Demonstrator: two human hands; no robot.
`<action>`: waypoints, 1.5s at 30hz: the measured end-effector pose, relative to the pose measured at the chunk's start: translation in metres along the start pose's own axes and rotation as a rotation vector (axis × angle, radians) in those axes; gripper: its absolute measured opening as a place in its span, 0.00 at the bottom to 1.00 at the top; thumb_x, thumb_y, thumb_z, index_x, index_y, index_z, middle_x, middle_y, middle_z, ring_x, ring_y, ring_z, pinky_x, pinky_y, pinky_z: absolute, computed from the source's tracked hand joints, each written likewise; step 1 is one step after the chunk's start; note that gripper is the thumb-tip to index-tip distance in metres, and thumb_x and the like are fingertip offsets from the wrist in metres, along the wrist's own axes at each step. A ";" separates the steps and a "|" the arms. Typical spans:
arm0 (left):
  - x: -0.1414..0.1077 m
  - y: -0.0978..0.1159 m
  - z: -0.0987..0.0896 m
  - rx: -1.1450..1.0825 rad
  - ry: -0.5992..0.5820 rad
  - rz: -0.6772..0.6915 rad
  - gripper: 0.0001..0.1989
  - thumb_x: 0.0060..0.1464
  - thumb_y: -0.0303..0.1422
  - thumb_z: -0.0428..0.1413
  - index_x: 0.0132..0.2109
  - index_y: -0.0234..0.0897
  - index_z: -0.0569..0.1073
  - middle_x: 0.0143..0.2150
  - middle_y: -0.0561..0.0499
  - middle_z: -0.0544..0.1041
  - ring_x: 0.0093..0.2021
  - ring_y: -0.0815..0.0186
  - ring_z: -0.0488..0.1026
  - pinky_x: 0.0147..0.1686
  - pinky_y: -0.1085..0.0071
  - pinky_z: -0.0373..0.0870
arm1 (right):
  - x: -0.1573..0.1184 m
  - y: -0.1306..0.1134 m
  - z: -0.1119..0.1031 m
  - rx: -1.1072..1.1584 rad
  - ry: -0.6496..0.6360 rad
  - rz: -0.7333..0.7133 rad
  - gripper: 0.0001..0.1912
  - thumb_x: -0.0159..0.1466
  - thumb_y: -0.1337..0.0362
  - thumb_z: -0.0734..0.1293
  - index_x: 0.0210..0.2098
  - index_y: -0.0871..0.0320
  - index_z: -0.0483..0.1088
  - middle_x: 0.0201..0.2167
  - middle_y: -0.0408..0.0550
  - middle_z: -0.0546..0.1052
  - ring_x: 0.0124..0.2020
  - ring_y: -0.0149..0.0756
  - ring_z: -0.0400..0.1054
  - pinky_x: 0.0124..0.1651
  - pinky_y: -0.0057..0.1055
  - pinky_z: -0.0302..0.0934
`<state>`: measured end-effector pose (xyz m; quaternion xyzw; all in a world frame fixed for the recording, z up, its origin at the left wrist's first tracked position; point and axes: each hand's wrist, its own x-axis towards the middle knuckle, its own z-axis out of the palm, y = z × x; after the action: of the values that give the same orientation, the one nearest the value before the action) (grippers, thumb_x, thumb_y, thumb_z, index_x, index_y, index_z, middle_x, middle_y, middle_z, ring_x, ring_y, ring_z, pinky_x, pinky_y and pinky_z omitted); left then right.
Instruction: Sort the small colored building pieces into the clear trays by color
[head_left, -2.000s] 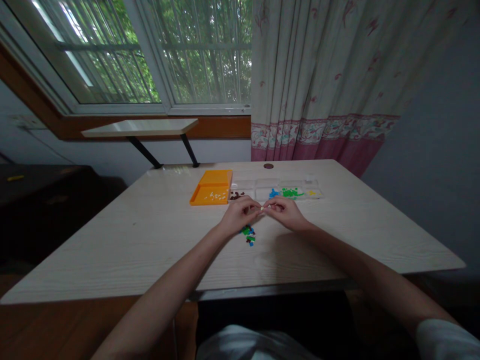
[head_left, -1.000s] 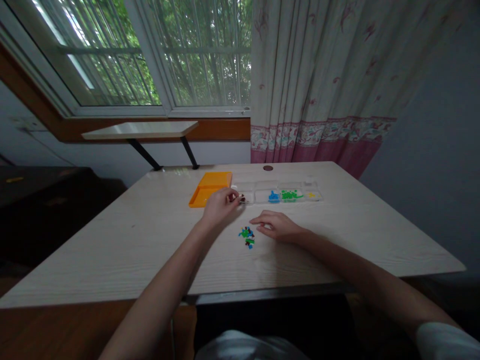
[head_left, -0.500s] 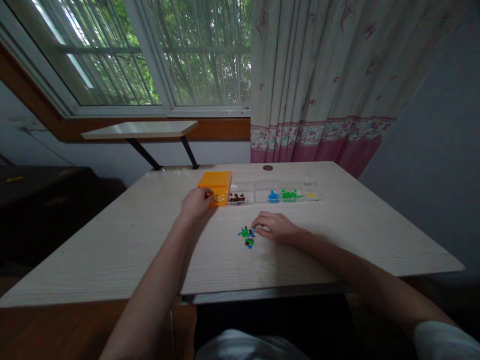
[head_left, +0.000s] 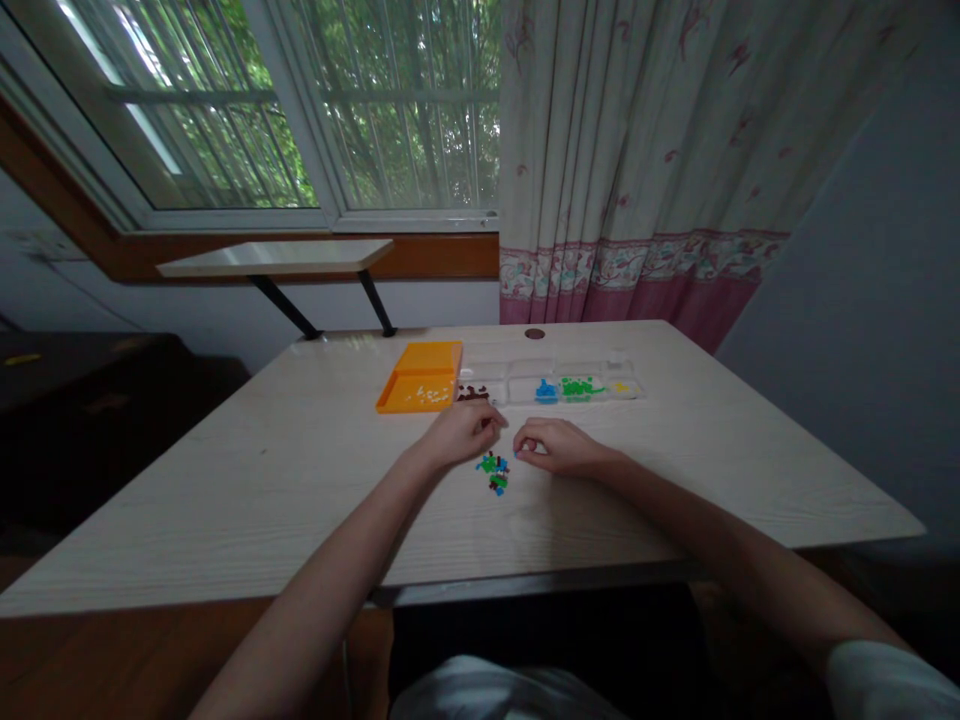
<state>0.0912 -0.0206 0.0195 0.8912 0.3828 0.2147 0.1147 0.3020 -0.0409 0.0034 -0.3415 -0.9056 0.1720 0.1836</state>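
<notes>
My left hand [head_left: 466, 432] is above the table just in front of the clear tray, its thumb and fingers pinched together; whatever they hold is too small to make out. Facing it across a narrow gap, my right hand [head_left: 559, 446] has its fingertips closed, with a speck of blue showing at the tips that looks like a small blue piece [head_left: 516, 455]. Below and between both hands lies a small heap of green, blue and dark brown pieces [head_left: 495, 472]. White pieces [head_left: 429, 395] are scattered in the open orange box [head_left: 401, 404].
Right of the orange box, the clear compartment tray [head_left: 521, 394] holds brown pieces [head_left: 472, 391], blue pieces [head_left: 546, 391], green pieces [head_left: 579, 388] and yellow pieces [head_left: 622, 388]. A raised shelf [head_left: 277, 257] stands at the table's back left. Behind are a window and curtain.
My left hand has moved from the orange box rightward and nearer, to beside my right hand. My right hand has lifted slightly away from the heap, its fingertips now closed.
</notes>
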 end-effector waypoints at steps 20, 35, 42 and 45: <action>0.000 0.017 0.003 -0.119 0.060 0.084 0.08 0.52 0.32 0.51 0.36 0.34 0.73 0.27 0.51 0.70 0.29 0.71 0.65 0.30 0.76 0.59 | 0.007 0.000 0.000 0.325 0.275 0.166 0.10 0.58 0.60 0.62 0.30 0.61 0.69 0.21 0.40 0.65 0.22 0.25 0.55 0.25 0.22 0.50; 0.002 0.018 -0.005 -0.204 0.024 -0.018 0.10 0.51 0.34 0.52 0.38 0.34 0.74 0.28 0.52 0.69 0.27 0.72 0.63 0.27 0.77 0.57 | 0.000 0.000 -0.005 0.048 0.469 -0.006 0.08 0.60 0.62 0.62 0.33 0.58 0.71 0.29 0.46 0.71 0.31 0.31 0.65 0.36 0.27 0.58; -0.008 -0.013 -0.026 -0.362 -0.412 -0.163 0.10 0.44 0.36 0.57 0.31 0.32 0.72 0.22 0.55 0.67 0.23 0.74 0.61 0.23 0.79 0.55 | -0.006 0.004 -0.017 0.004 0.670 0.051 0.10 0.61 0.60 0.60 0.34 0.57 0.71 0.27 0.47 0.71 0.31 0.33 0.64 0.35 0.29 0.58; -0.011 -0.020 -0.026 -0.385 -0.505 -0.159 0.14 0.38 0.37 0.61 0.32 0.33 0.70 0.22 0.58 0.66 0.23 0.74 0.61 0.22 0.79 0.55 | -0.007 0.006 -0.018 0.001 0.682 0.036 0.10 0.61 0.60 0.60 0.33 0.57 0.71 0.28 0.47 0.71 0.31 0.33 0.64 0.36 0.29 0.59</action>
<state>0.0598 -0.0141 0.0323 0.8455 0.3630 0.0456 0.3890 0.3181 -0.0378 0.0148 -0.3950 -0.7858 0.0516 0.4732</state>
